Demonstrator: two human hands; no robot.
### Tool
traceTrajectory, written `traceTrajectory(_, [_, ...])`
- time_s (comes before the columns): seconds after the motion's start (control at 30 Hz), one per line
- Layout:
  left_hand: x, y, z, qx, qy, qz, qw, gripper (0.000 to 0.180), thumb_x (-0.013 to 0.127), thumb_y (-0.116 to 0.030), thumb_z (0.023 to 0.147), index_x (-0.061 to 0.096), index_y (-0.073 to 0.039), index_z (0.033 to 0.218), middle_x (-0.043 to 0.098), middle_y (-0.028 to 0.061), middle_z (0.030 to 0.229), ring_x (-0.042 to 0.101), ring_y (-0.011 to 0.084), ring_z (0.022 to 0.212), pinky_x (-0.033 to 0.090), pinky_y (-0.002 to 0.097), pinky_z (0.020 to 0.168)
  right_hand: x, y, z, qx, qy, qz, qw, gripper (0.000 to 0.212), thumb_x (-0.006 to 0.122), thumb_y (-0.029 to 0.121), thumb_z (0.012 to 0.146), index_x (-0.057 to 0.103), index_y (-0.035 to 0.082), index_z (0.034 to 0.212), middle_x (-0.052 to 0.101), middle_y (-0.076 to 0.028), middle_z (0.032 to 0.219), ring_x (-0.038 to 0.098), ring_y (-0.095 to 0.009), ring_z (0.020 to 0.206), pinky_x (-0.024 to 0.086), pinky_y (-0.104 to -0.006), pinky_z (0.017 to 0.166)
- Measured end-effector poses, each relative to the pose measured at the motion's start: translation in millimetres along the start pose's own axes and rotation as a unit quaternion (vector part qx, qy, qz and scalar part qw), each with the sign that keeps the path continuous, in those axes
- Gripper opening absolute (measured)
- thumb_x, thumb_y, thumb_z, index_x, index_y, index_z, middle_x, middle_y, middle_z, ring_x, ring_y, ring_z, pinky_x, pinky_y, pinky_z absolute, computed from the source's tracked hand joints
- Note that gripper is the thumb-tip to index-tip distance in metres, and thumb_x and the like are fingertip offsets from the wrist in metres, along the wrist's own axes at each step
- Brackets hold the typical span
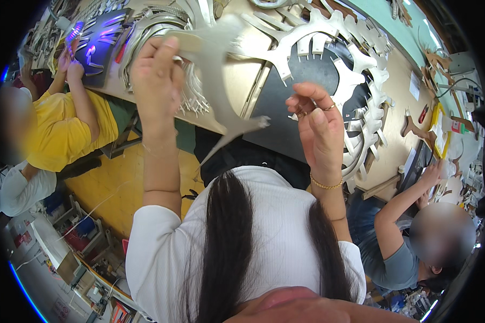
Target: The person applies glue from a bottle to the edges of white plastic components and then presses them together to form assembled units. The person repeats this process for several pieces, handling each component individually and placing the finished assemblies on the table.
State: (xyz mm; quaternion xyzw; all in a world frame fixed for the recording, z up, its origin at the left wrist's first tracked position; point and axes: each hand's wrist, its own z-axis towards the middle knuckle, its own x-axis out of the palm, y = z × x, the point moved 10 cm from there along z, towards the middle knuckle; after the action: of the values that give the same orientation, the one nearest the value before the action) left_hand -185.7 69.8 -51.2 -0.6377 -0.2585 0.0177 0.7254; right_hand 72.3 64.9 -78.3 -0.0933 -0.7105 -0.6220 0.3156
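My left hand (159,78) pinches a pale, silvery leather cut-out piece (213,81) between thumb and fingers, raised over the table's near edge. The piece has branching strap-like arms, hangs down toward my chest and is smeared by motion. A flat beige patch shows at its upper end by my thumb. Just right of its lower tip, my right hand (320,124) is raised with fingers half curled and apart, and I see nothing in it. Beyond this hand, many similar pale leather pieces (350,72) lie overlapped in a curve around a dark board (277,102).
More strap-like pieces (156,27) lie heaped at the table's left. A person in a yellow shirt (67,124) works at far left beside a purple-lit dark board (99,51). On the right, another person in a grey-blue top (396,264) works near a yellow-edged tray (441,129).
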Motion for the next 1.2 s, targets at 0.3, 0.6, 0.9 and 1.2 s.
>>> traceTrajectory(0.3, [-96, -7, 46, 0.184, -0.246, 0.569, 0.763, 0.058, 0.059, -0.029, 0.088, 0.033, 0.001, 0.130, 0.059, 0.0125, 0.087, 0.047, 0.0089, 0.049, 0.035, 0.0192, 0.044, -19, 1, -4, 0.009, -0.048, -0.040, 0.998, 0.023, 0.065, 0.014, 0.084, 0.057, 0.001, 0.101, 0.054, -0.001, 0.102, 0.052, -0.008, 0.088, 0.041, -0.0207, 0.079])
traceTrajectory(0.6, [124, 64, -32, -0.251, 0.285, -0.106, 0.919, 0.092, 0.010, -0.078, 0.077, 0.006, -0.015, 0.144, 0.051, 0.0246, 0.116, 0.034, 0.0061, 0.034, 0.027, 0.0150, 0.030, 15, 26, 13, -0.129, -0.030, -0.367, 0.921, 0.022, 0.067, 0.010, 0.079, 0.065, 0.006, 0.100, 0.051, -0.007, 0.099, 0.053, -0.014, 0.086, 0.043, -0.0267, 0.077])
traceTrajectory(0.9, [163, 96, -30, -0.181, 0.390, 0.098, 0.898, 0.096, 0.011, -0.079, 0.077, 0.021, -0.006, 0.139, 0.045, 0.0219, 0.121, 0.055, 0.0109, 0.057, 0.038, 0.0177, 0.036, -13, 47, 20, -0.133, -0.071, -0.348, 0.925, 0.014, 0.069, 0.011, 0.078, 0.063, 0.002, 0.086, 0.057, -0.007, 0.097, 0.057, -0.012, 0.078, 0.048, -0.0251, 0.068])
traceTrajectory(1.2, [189, 189, 109, 0.105, 0.237, 0.496, 0.829, 0.047, 0.072, -0.035, 0.070, 0.063, 0.004, 0.094, 0.061, 0.0210, 0.093, 0.057, 0.0301, 0.090, 0.045, 0.0366, 0.078, -70, 44, 9, -0.046, -0.145, -0.051, 0.987, 0.017, 0.061, 0.011, 0.086, 0.047, 0.007, 0.076, 0.062, -0.020, 0.102, 0.057, -0.011, 0.061, 0.047, -0.0221, 0.058])
